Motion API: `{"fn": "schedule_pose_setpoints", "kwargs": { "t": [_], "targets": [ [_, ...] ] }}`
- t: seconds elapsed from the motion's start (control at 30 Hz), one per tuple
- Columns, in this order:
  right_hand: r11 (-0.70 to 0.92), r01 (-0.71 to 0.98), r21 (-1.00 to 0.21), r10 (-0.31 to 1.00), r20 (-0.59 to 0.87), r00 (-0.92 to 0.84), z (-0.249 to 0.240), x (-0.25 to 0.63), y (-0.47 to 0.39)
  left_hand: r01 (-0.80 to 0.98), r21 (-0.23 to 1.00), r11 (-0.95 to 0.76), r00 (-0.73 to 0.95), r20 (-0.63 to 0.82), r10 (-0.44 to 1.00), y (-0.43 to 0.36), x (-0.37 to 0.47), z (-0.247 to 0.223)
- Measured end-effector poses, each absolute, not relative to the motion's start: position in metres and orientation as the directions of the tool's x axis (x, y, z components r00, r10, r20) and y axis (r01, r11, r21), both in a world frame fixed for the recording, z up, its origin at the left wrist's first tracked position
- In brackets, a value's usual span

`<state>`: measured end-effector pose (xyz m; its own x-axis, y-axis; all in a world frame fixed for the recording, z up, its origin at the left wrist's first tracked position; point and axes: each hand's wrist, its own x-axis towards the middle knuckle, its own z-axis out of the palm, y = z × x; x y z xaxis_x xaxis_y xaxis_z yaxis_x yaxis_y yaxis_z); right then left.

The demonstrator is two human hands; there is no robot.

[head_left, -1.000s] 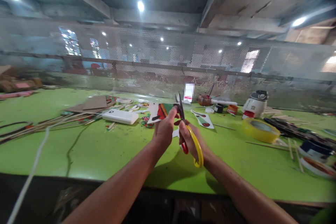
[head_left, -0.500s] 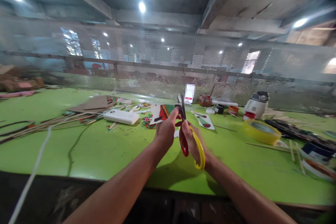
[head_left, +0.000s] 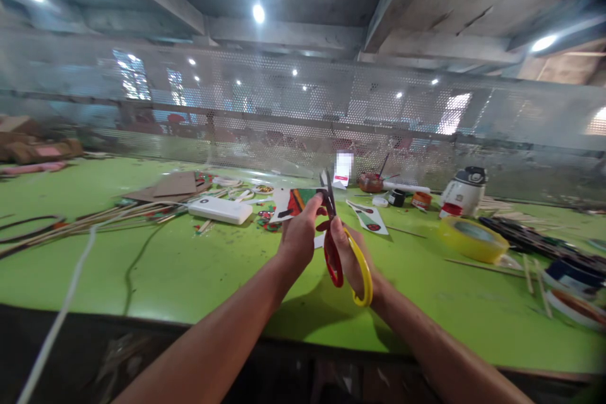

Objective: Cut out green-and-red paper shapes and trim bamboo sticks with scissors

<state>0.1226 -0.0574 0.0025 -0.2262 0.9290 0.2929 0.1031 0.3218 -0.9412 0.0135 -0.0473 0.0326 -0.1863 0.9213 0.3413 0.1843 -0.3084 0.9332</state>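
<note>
My left hand (head_left: pixel 303 227) pinches a piece of painted paper (head_left: pixel 298 202) with red, orange, green and black areas and a white margin. In my right hand (head_left: pixel 348 246) is a pair of scissors (head_left: pixel 362 271) with one yellow and one red handle loop. The blades point up and away from me, slightly parted, at the right edge of the paper beside my left thumb. Fingers of the right hand are partly hidden behind the handles. Just beyond the hands lies a white paper piece with a green and red painted shape (head_left: pixel 368 217).
On the green table (head_left: pixel 189 278) are a white power bank (head_left: pixel 220 209), cardboard (head_left: pixel 175 184) and thin sticks to the left. A roll of yellow tape (head_left: pixel 473 240), paint jars (head_left: pixel 421 201) and a white bottle (head_left: pixel 466 190) stand right. A lit phone (head_left: pixel 343 167) leans against the mesh screen.
Hands, paper and scissors stay almost in place. The scissor handles have shifted very slightly right, and the whole view has moved a little.
</note>
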Motion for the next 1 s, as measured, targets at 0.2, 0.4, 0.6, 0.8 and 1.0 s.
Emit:
{"fn": "schedule_pose_setpoints", "kwargs": {
  "t": [0.2, 0.4, 0.6, 0.8, 1.0],
  "targets": [
    [0.313, 0.079, -0.947, 0.928, 0.287, -0.236, -0.005, 0.123, -0.053, 0.322, 0.872, -0.368, -0.150, 0.431, 0.890, -0.042, 0.011, 0.024],
    [0.402, 0.118, -0.908, 0.906, 0.375, -0.196, -0.024, 0.122, -0.038, 0.455, 0.777, -0.435, -0.108, 0.533, 0.839, -0.032, 0.004, 0.011],
    [0.447, 0.173, -0.877, 0.887, 0.410, -0.212, -0.028, 0.124, -0.034, 0.459, 0.774, -0.437, -0.098, 0.533, 0.840, -0.030, 0.002, 0.012],
    [0.465, 0.211, -0.860, 0.880, 0.424, -0.213, -0.026, 0.126, -0.034, 0.358, 0.804, -0.474, -0.140, 0.548, 0.824, -0.030, 0.005, 0.016],
    [0.482, 0.247, -0.841, 0.874, 0.444, -0.197, -0.023, 0.127, -0.036, 0.296, 0.817, -0.495, -0.158, 0.553, 0.818, -0.027, 0.004, 0.017]
  ]
}}
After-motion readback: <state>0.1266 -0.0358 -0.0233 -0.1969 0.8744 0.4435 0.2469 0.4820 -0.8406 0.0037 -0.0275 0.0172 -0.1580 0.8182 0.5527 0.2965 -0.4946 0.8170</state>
